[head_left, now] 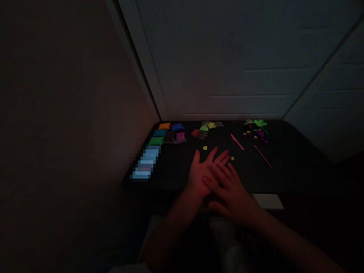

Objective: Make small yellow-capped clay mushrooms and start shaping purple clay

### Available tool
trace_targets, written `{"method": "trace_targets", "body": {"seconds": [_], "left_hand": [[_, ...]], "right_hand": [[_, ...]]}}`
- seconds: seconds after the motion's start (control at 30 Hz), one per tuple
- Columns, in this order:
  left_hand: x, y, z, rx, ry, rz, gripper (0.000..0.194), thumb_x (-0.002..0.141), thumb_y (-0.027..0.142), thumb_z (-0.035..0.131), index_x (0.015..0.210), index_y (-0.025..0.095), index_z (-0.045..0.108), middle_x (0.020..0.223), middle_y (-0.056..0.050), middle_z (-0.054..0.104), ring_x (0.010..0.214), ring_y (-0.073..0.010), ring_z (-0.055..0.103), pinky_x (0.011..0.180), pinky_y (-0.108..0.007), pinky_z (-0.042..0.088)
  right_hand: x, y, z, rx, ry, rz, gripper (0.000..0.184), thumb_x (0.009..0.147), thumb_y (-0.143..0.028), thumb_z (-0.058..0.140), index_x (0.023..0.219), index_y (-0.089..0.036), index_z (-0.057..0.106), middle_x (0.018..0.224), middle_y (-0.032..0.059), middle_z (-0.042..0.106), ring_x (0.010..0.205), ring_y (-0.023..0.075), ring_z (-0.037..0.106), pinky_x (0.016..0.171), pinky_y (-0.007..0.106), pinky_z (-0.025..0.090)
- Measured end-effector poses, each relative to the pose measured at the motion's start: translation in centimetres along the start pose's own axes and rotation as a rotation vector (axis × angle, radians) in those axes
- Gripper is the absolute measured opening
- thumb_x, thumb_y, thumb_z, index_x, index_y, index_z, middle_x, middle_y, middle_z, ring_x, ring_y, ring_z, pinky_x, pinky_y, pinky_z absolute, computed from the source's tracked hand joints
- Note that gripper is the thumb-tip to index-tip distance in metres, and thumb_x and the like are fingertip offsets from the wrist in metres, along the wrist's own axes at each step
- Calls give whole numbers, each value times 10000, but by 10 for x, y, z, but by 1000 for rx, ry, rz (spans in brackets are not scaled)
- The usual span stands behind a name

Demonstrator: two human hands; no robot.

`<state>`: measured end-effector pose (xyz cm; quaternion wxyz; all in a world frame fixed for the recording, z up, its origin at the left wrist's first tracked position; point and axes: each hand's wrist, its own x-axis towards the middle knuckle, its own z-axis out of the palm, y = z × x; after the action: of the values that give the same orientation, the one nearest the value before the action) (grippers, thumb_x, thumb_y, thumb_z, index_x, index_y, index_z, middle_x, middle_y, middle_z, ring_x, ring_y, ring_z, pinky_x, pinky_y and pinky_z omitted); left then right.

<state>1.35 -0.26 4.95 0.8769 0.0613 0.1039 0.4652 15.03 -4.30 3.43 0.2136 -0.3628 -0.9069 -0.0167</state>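
Observation:
Palm up, with its fingers stretched apart, my left hand (198, 177) is over the front part of the dark table. My right hand (227, 189) lies across that palm, its fingers extended too. Whether anything small sits between the two palms is hidden. Just beyond the fingertips is a small yellow disc (205, 148) with a notch in its edge. A smaller yellow piece (232, 158) lies right of the fingers. Farther off are a pink plastic knife (237, 141) and a thin red modelling stick (262, 156).
Packets of coloured clay, such as a green packet (156, 141) and a blue packet (178, 127), fill the back left. A lit, blurred screen (146, 162) lies at the left edge. Small mushroom-like figures (255, 137) and a green clover-like shape (260, 123) stand back right.

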Motion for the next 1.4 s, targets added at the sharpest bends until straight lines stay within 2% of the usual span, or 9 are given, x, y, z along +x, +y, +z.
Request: {"method": "trace_targets", "body": {"seconds": [0.13, 0.27, 0.37, 0.5, 0.63, 0.73, 0.9, 1.0, 1.4], "left_hand": [[-1, 0, 0, 4, -15, -21, 604, 817, 580, 360, 1298, 216, 389, 1333, -146, 452, 1159, -278, 502, 909, -437, 414], [-1, 0, 1, -3, -5, -5, 617, 822, 575, 352, 1314, 202, 365, 1347, -158, 435, 1169, -260, 494, 919, -408, 408], [-1, -1, 2, -2, 2, -19, 605, 823, 573, 352, 1308, 212, 377, 1347, -148, 439, 1158, -255, 503, 912, -405, 410], [0, -2, 1, 1, -10, -19, 628, 821, 581, 343, 1318, 197, 361, 1354, -162, 428, 1191, -264, 475, 925, -410, 398], [0, -2, 0, 3, -10, -21, 604, 824, 575, 343, 1305, 212, 383, 1356, -143, 431, 1186, -273, 479, 923, -435, 400], [0, -2, 0, 0, -11, -10, 610, 827, 572, 340, 1308, 198, 375, 1358, -155, 425, 1188, -279, 477, 920, -441, 404], [1, -2, -2, 10, -15, -18, 618, 819, 579, 355, 1307, 201, 380, 1354, -159, 430, 1192, -273, 474, 924, -427, 404], [1, -3, -3, 7, -17, -4, 627, 816, 581, 359, 1308, 193, 375, 1358, -164, 424, 1201, -269, 466, 934, -420, 398], [2, -3, -5, -10, -8, -54, 611, 832, 577, 324, 1312, 203, 369, 1378, -152, 402, 1205, -268, 461, 937, -425, 392]], "right_hand": [[0, 1, 0, -30, 79, 111, 546, 831, -425, 478, 1345, -281, 364, 1506, 95, 110, 1362, 336, 96, 1038, 601, 159], [-2, 3, 2, -15, 28, -13, 596, 809, -465, 499, 1355, -285, 343, 1508, 95, 107, 1356, 334, 132, 1035, 593, 179], [-5, 2, 3, -31, 92, 99, 533, 830, -420, 482, 1334, -278, 384, 1516, 81, 52, 1361, 341, 101, 1035, 600, 164], [-6, 0, 1, -11, 9, -7, 608, 814, -477, 483, 1366, -278, 323, 1512, 100, 73, 1359, 332, 117, 1043, 586, 162], [-4, -1, 0, -45, 59, 119, 536, 839, -427, 463, 1342, -260, 377, 1507, 117, 83, 1364, 340, 81, 1044, 596, 129], [-3, -1, 1, -22, -15, 6, 598, 816, -483, 476, 1357, -266, 345, 1502, 114, 124, 1364, 326, 98, 1052, 584, 131], [-4, 0, 2, -29, 50, 97, 558, 827, -448, 471, 1348, -286, 356, 1517, 77, 55, 1365, 326, 88, 1051, 588, 126], [-4, 0, 2, -16, 8, 16, 594, 817, -495, 468, 1359, -291, 334, 1515, 84, 71, 1362, 326, 110, 1050, 586, 135], [-2, -4, 5, -58, 44, 98, 569, 826, -455, 473, 1349, -261, 361, 1483, 139, 181, 1356, 345, 115, 1034, 613, 128]]}}
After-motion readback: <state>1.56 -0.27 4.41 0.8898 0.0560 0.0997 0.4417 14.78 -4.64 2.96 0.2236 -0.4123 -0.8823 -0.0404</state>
